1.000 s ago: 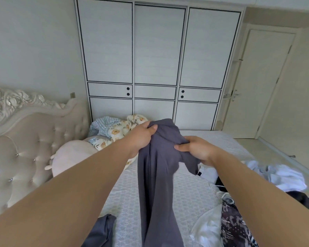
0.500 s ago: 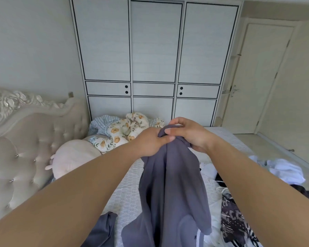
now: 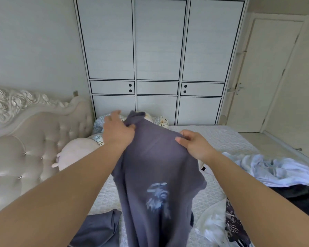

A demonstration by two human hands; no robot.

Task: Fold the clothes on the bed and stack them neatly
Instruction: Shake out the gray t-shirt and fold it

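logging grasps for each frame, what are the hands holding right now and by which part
Both hold the grey shirt by its top edge: the left hand grips one upper corner, the right hand pinches the other, and the shirt hangs above the bed.

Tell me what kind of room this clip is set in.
A home bedroom, most likely: a bed with a tufted headboard, a built-in wardrobe behind it, and loose clothes such as the grey T-shirt.

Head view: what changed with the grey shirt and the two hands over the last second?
The hands moved apart along the top edge of the grey shirt, spreading it so its pale print now faces the camera. The left hand and right hand both still grip it, held above the bed. The loose clothes on the right stayed put.
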